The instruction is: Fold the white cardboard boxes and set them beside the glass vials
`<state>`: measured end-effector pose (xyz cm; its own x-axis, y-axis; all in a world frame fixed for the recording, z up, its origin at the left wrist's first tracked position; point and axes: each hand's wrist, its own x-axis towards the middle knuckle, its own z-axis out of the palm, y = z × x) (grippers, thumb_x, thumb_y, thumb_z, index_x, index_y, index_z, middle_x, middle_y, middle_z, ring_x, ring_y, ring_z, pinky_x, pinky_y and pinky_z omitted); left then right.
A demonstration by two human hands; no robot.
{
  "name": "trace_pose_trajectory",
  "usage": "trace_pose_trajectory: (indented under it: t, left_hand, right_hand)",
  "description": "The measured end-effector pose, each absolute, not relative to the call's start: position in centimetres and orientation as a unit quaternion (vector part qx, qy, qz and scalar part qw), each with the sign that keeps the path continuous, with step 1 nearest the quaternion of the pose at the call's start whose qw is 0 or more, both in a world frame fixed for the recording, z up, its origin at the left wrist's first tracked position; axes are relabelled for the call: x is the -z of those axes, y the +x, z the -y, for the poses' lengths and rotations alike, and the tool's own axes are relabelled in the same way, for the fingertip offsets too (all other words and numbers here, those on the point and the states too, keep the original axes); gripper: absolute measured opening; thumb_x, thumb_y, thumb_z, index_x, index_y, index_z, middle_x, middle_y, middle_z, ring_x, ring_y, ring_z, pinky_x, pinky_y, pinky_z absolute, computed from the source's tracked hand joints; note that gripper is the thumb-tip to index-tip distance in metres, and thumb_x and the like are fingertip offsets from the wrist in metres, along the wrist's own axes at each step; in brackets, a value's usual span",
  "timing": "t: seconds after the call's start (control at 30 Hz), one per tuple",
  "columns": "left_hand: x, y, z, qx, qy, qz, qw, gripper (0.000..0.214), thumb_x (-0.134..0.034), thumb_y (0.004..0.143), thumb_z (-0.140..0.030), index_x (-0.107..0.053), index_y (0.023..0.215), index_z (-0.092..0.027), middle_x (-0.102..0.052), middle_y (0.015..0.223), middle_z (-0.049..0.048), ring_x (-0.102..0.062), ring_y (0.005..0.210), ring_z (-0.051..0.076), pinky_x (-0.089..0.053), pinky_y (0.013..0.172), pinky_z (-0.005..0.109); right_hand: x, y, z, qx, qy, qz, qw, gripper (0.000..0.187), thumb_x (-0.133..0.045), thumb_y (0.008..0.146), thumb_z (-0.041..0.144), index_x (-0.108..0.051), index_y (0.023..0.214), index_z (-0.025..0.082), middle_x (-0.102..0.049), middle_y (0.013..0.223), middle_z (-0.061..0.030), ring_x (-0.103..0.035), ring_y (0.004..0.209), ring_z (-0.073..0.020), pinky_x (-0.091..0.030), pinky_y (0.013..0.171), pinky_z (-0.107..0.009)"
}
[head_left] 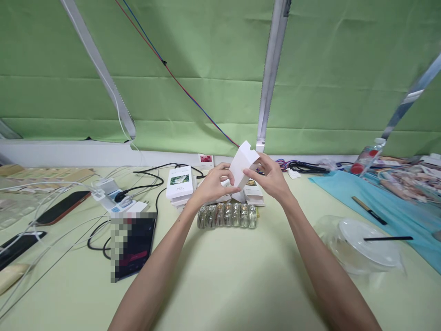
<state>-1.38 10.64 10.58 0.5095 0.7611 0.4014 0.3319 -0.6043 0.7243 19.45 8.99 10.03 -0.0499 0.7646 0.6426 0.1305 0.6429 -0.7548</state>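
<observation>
Both my hands are raised over the pale green table (227,276) and together hold a small white cardboard box (243,162) with an open flap at its top. My left hand (214,183) grips the box's lower left side with curled fingers. My right hand (270,177) pinches its right side. Just below the hands a row of several small glass bottles (227,215) lies on the table. Behind them stand stacks of white boxes with flower pictures (179,181), and another such box (255,192) lies partly hidden by my right hand.
A phone with a dark screen (132,246) lies at the left, by a power strip (115,198) with white and black cables. Other phones (60,208) are further left. A clear plastic lidded container (363,243) sits at the right, next to a blue cloth (389,207) with pens.
</observation>
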Motion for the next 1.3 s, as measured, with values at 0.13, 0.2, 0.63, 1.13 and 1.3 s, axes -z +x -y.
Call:
trace_pose_trajectory:
  t: [0.13,0.2,0.63,1.13,1.3]
  left_hand:
    - [-10.7,-1.4,-10.4,-0.357,0.826,-0.325,0.29,0.021,-0.082,0.073,-0.032,-0.065,0.072,-0.019,-0.056,0.131,0.0077,-0.059,0.119,0.024,-0.053,0.103,0.046]
    - [-10.9,-1.4,-10.3,-0.349,0.83,-0.323,0.291,0.02,-0.082,0.073,-0.031,-0.066,0.073,-0.019,-0.055,0.132,0.0077,-0.058,0.121,0.024,-0.052,0.104,0.045]
    - [-11.6,-1.3,-9.6,-0.329,0.84,-0.279,0.33,0.019,-0.082,0.073,-0.033,-0.067,0.074,-0.02,-0.054,0.131,0.0064,-0.058,0.122,0.024,-0.053,0.103,0.044]
    - [-11.6,-1.6,-9.7,-0.315,0.846,-0.279,0.328,0.022,-0.082,0.073,-0.034,-0.066,0.075,-0.019,-0.056,0.134,0.0055,-0.063,0.114,0.022,-0.051,0.105,0.044]
    - [-11.5,-1.6,-9.8,-0.315,0.842,-0.28,0.338,0.023,-0.083,0.072,-0.035,-0.066,0.074,-0.02,-0.058,0.133,0.005,-0.064,0.114,0.023,-0.049,0.108,0.046]
  right_hand:
    - [-9.8,19.7,-9.2,-0.261,-0.321,0.68,0.605,0.047,-0.082,0.076,0.038,-0.067,0.119,0.027,-0.058,0.133,-0.0084,-0.056,0.126,-0.0261,-0.047,0.107,-0.043]
    - [-9.7,19.8,-9.3,-0.263,-0.31,0.682,0.608,0.044,-0.083,0.075,0.039,-0.067,0.115,0.027,-0.055,0.137,-0.0087,-0.054,0.129,-0.0263,-0.044,0.11,-0.042]
    - [-11.0,19.3,-8.0,-0.292,-0.279,0.675,0.618,0.041,-0.085,0.071,0.046,-0.068,0.102,0.025,-0.066,0.11,-0.0045,-0.061,0.103,-0.0229,-0.052,0.092,-0.036]
    - [-11.3,19.2,-7.7,-0.275,-0.29,0.678,0.617,0.038,-0.084,0.072,0.048,-0.067,0.096,0.024,-0.064,0.105,-0.004,-0.061,0.099,-0.0221,-0.051,0.088,-0.035]
    - [-11.4,19.2,-7.7,-0.26,-0.299,0.682,0.615,0.037,-0.083,0.072,0.05,-0.066,0.093,0.024,-0.064,0.104,-0.004,-0.061,0.098,-0.0223,-0.052,0.087,-0.036]
